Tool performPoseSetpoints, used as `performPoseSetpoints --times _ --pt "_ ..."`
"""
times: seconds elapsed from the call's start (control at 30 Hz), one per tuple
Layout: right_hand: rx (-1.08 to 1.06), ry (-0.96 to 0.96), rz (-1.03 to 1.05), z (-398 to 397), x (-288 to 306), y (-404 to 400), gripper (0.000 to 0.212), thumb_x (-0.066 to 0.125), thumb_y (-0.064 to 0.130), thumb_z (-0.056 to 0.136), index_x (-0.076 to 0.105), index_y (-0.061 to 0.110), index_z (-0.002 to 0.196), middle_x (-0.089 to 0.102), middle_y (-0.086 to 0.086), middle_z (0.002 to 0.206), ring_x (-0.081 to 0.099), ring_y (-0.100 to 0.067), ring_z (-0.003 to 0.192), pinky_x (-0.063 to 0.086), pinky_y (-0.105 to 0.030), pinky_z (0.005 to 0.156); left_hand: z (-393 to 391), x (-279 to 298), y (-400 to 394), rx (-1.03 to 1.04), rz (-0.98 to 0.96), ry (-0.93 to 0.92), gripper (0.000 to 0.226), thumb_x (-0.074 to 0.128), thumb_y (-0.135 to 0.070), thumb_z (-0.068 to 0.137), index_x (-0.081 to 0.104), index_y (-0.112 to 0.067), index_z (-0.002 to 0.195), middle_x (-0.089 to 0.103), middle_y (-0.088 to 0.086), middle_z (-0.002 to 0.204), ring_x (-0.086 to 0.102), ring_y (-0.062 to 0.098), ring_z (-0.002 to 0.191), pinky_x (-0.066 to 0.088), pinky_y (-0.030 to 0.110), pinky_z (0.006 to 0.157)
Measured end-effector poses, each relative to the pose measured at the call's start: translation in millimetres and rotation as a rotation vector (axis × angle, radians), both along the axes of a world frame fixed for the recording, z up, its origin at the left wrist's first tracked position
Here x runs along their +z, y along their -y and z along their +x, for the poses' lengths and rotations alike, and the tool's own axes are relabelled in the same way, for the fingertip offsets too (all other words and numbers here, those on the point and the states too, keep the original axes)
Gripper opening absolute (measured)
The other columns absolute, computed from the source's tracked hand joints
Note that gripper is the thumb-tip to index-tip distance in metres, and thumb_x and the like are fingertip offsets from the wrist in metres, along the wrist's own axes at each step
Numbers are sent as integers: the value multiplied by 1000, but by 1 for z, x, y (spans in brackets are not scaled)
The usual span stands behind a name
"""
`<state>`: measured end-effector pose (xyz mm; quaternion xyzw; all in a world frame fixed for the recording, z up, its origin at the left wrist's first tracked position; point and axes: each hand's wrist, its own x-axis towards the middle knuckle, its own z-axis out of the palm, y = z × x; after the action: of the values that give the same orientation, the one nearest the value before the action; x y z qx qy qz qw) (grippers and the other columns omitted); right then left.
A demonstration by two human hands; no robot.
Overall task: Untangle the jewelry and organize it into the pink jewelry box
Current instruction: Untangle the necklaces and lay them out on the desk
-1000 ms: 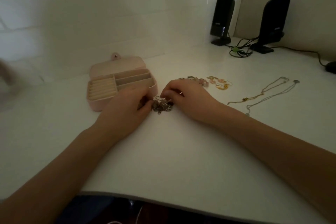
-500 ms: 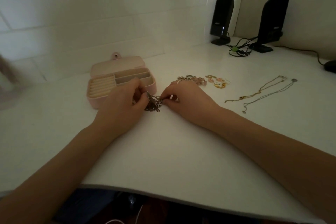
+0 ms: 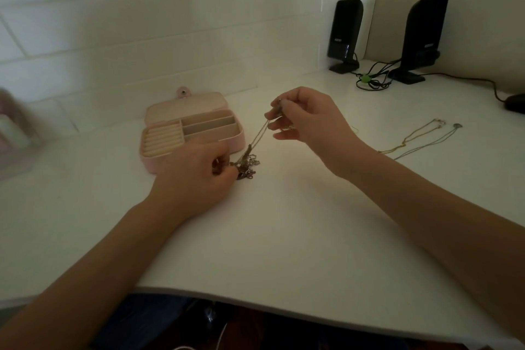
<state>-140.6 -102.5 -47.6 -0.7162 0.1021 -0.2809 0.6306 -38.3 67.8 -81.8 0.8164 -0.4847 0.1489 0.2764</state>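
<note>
Two black speakers (image 3: 344,34) stand at the table's (image 3: 284,236) far right corner, a cable bundle (image 3: 370,81) between them; two thin necklaces (image 3: 420,136) lie toward the right edge. I see my left hand (image 3: 193,170) low on the table, fingers pinching the knotted chain tangle (image 3: 246,165) just beside the open pink jewelry box (image 3: 193,129). My raised right hand (image 3: 309,116) pinches a fine metal strand drawn taut from it.
</note>
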Motion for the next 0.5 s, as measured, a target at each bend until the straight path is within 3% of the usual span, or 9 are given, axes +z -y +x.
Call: performPoseSetpoints --times 0.2,0.5 --pt "-18 188 404 -6 19 10 16 34 7 100 49 3 101 66 -12 81 65 -13 56 53 -21 53 0 -1 2 8 39 32 30 35 -39 63 45 -12 56 52 0 61 49 23 65 45 42 59" --pt "-197 259 532 -13 25 42 20 32 8 101 49 7 91 53 -6 69 59 -15 56 54 -23 58 1 -1 0 5 90 37 23 39 -32 63 38 -14 49 47 -3 60 48 23 64 45 43 61"
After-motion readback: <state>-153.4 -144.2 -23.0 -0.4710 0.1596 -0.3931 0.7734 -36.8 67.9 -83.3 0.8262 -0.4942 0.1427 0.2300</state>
